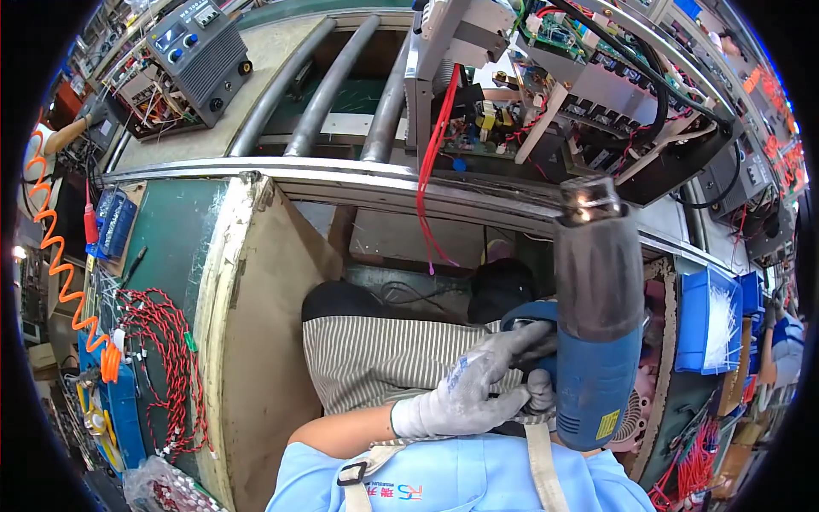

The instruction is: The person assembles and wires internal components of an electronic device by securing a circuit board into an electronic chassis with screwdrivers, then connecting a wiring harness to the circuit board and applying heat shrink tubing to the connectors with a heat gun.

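A blue heat gun with a dark barrel stands close in front of me on the right, its metal nozzle pointing away and glowing inside. My left hand, in a whitish-grey work glove, reaches across my lap to the gun's grip side, with its fingers curled there. The gun's body hides part of the grip and some of the fingertips. My right hand does not show apart from the gun. Beyond the nozzle, an opened machine shows circuit boards and wires. Red wires hang from it over the bench edge.
Metal rollers run across the far bench, with a grey machine at the left. Twisted red wires lie on the left bench near a coiled orange hose. A blue bin holding white strips stands at the right.
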### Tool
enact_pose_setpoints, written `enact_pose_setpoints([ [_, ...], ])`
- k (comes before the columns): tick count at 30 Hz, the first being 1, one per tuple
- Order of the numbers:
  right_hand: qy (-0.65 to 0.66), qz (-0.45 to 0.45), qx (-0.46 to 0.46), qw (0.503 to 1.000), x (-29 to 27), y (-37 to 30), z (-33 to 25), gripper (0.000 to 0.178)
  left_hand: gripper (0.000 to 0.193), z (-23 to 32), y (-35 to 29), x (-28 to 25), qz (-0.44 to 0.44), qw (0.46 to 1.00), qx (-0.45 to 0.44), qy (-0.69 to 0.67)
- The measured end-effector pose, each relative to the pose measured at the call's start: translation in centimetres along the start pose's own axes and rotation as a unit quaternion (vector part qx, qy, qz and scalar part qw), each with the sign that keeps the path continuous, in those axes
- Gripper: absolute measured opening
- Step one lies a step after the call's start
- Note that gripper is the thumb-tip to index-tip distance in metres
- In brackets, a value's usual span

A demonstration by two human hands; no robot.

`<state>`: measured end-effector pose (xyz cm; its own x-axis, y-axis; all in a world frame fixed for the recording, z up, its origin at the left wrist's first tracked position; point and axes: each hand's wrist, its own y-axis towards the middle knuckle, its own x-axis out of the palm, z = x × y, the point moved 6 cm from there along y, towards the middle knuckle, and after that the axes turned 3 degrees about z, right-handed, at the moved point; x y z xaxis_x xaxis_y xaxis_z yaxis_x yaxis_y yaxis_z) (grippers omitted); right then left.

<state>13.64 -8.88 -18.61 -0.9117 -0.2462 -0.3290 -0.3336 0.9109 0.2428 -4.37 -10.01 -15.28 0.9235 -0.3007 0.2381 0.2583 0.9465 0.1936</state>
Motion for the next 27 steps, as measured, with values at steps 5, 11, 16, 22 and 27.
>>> enact_pose_setpoints([
  [5, -0.097, 0.030, 0.013, 0.995, 0.5, 2.8, -2.8, 0.056, 0.063, 1.2, 1.7, 0.8, -0.069, 0.978, 0.116, 0.162],
  [11, 0.124, 0.167, 0.104, 0.973, -0.5, 3.1, 3.1, 0.023, 0.091, 5.1, 7.5, -10.4, 0.378, 0.726, 0.227, 0.528],
  [16, 0.656, 0.043, 0.172, 0.734, 3.6, 5.3, 3.3, 0.032, 0.097, 6.0, 13.4, -15.1, 0.360, 0.710, 0.189, 0.574],
  [22, 0.709, 0.004, 0.248, 0.660, 6.9, 8.0, 2.2, 0.024, 0.060, 5.7, 13.1, -20.0, 0.299, 0.728, 0.085, 0.611],
  [27, 0.922, -0.090, 0.320, 0.198, 9.1, 7.9, 3.0, 0.026, 0.054, 4.6, 12.1, -18.4, 0.294, 0.784, -0.001, 0.547],
])
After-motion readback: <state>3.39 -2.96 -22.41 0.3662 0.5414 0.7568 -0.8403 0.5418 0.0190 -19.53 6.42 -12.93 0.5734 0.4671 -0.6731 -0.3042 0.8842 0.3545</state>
